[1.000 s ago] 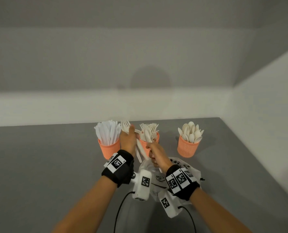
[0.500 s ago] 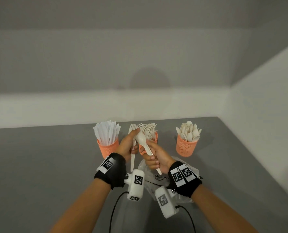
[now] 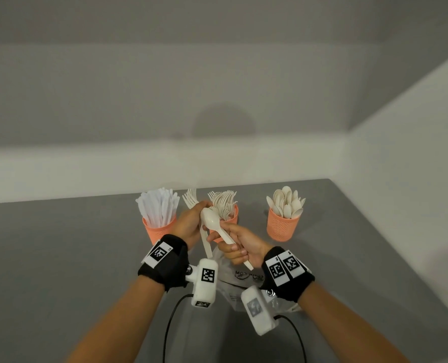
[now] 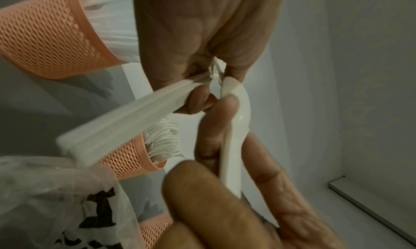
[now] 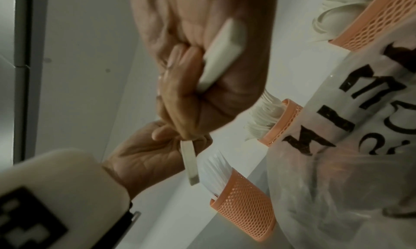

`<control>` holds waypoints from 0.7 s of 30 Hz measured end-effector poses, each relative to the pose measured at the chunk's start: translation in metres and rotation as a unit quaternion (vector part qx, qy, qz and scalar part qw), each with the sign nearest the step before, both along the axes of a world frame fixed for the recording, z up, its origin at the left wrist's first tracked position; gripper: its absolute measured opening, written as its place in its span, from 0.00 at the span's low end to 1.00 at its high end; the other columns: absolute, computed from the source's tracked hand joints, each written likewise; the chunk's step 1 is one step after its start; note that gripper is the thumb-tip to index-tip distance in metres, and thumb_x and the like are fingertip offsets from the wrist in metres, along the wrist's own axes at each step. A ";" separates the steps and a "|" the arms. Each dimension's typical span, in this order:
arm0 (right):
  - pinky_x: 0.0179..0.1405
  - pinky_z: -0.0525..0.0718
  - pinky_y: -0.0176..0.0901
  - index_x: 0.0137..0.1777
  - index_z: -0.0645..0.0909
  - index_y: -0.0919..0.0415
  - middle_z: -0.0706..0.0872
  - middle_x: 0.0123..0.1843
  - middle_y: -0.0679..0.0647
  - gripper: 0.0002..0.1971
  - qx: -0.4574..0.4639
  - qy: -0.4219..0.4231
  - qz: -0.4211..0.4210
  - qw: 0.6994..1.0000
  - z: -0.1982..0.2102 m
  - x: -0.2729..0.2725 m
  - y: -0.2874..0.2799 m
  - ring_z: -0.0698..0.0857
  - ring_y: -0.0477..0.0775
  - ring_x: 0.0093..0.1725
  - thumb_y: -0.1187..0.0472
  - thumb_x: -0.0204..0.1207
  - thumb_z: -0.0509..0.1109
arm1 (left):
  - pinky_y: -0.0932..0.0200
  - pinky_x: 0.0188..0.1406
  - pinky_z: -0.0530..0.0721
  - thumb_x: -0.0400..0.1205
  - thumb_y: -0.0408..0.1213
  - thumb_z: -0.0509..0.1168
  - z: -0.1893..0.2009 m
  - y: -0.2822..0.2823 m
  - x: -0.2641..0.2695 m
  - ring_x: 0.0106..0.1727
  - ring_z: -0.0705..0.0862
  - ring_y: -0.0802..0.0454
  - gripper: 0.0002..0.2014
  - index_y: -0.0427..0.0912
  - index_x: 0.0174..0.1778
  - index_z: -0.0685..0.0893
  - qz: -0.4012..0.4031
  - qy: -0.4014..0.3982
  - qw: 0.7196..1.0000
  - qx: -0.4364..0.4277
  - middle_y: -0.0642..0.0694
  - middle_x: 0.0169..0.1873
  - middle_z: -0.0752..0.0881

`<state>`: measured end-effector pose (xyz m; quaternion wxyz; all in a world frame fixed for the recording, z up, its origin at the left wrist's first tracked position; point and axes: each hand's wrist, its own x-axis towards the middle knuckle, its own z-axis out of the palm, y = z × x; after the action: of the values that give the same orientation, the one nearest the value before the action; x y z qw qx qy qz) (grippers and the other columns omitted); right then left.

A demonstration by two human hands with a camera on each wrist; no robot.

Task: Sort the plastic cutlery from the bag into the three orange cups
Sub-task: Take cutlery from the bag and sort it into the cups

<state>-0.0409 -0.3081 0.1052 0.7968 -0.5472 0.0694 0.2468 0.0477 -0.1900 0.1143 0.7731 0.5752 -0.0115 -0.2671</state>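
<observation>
split the bundle since a second ago: right hand (image 3: 239,248) now grasping white plastic spoon (image 3: 212,222), left hand (image 3: 190,224) clenched round white plastic forks (image 3: 190,199), both just in front of middle orange mesh cup (image 3: 233,218); likely spoon-cup drop next.

The head view looks down from above; both wrist views sit close beneath, sharing the spoon (image 4: 234,128) mid-frame.

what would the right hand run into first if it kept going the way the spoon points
Probably the left hand: the right hand aims its spoon up-left, and the bowl looks to be at the left fingers. The fork cup sits behind.
</observation>
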 end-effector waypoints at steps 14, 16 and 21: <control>0.15 0.66 0.25 0.44 0.77 0.55 0.70 0.21 0.45 0.11 -0.292 -0.187 -0.223 0.911 0.035 -0.019 -0.051 0.68 0.38 0.13 0.65 0.84 0.55 | 0.67 0.15 0.70 0.85 0.35 0.58 -0.008 0.015 0.038 0.15 0.67 0.59 0.12 0.44 0.34 0.71 0.155 -0.057 0.986 -0.009 0.49 0.21 0.66; 0.20 0.72 0.27 0.43 0.75 0.55 0.70 0.26 0.51 0.14 -0.292 -0.192 -0.280 0.894 0.032 -0.013 -0.068 0.71 0.37 0.16 0.71 0.83 0.52 | 0.68 0.15 0.69 0.83 0.27 0.55 -0.015 0.015 0.037 0.18 0.67 0.58 0.13 0.44 0.33 0.70 0.107 -0.079 0.990 0.039 0.47 0.24 0.65; 0.32 0.79 0.31 0.39 0.72 0.57 0.78 0.30 0.55 0.18 -0.229 -0.214 -0.445 0.839 0.042 0.007 -0.110 0.79 0.37 0.20 0.80 0.78 0.50 | 0.66 0.18 0.72 0.83 0.26 0.52 -0.020 0.010 0.039 0.19 0.71 0.57 0.15 0.43 0.32 0.70 0.076 -0.055 0.994 0.050 0.47 0.21 0.71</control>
<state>-0.0340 -0.4183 0.1469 0.6680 -0.6632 0.1878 -0.2804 0.0866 -0.1797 0.0943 0.7597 0.6259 0.0030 -0.1761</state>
